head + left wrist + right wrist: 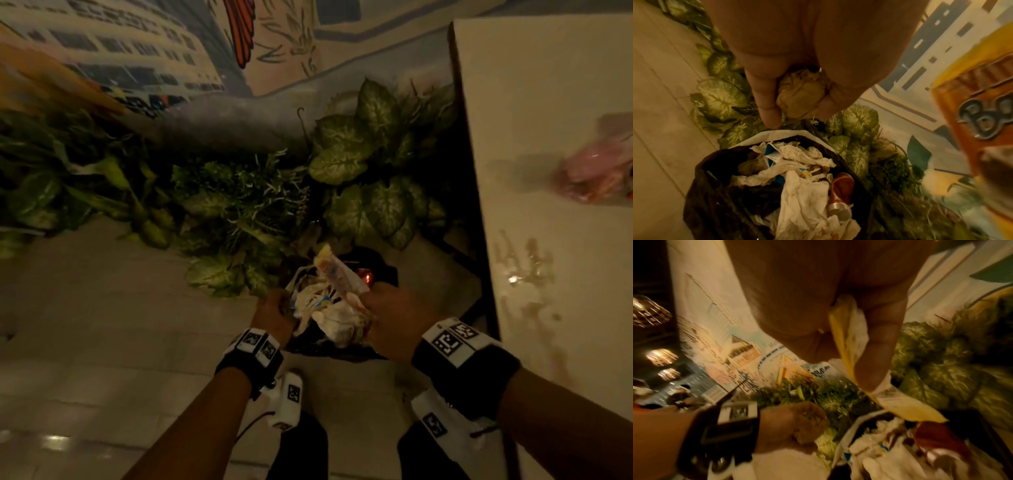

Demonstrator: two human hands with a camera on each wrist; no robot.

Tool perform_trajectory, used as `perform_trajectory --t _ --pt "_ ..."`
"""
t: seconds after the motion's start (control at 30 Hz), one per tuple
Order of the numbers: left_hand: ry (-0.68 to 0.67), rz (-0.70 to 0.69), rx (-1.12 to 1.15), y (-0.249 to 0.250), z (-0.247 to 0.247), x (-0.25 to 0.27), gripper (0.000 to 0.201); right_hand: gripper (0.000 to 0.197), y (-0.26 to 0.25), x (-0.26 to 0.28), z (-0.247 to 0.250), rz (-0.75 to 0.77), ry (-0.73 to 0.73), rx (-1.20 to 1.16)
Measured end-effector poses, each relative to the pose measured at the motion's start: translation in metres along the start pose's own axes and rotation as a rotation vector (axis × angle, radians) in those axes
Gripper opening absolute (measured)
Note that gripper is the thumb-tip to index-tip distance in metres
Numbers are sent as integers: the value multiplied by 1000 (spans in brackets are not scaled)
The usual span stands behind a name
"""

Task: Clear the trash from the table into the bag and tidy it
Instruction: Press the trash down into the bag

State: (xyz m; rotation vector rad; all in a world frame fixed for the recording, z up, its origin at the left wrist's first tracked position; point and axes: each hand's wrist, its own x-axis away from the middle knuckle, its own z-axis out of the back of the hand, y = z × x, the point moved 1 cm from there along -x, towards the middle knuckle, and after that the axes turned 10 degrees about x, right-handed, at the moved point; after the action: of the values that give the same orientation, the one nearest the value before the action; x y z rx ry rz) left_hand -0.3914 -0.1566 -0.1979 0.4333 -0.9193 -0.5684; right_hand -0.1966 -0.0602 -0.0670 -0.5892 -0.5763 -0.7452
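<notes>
1. The left hand [797, 53] has its fingers [766, 100] curled round a crumpled brown paper wad [802, 95], held just above the open mouth of the dark trash bag [719, 194] on the floor.
2. The right hand [828, 305] pinches a yellow-and-white wrapper [849, 345] between thumb and fingers; the wrapper hangs down past the fingertips, its loose end over the bag's far side.
3. Below both sets of fingers the bag already holds crumpled napkins [803, 194] and a red can [840, 191], piled near the rim.
4. Both pieces look light and soft. The wad should drop straight once the fingers open; the wrapper is limp and may flutter or cling, so release it low over the opening.
5. A pink plastic bag [596, 171] lies on the counter [548, 102], well off to the right of the fingers; it looks thin and slippery, best gathered at its bunched top.
</notes>
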Motion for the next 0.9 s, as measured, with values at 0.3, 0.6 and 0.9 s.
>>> perform_trajectory --t 0.3,0.6,0.9 --pt "-217 -81 -164 -12 -22 -63 41 63 -8 -95 -79 -341 -90 -174" --pt "-183 -57 -163 -25 -66 -111 53 73 -4 -187 -137 -282 -60 57" --pt "-280 -224 -308 -53 -96 -116 85 92 25 -229 -182 -294 -123 -32"
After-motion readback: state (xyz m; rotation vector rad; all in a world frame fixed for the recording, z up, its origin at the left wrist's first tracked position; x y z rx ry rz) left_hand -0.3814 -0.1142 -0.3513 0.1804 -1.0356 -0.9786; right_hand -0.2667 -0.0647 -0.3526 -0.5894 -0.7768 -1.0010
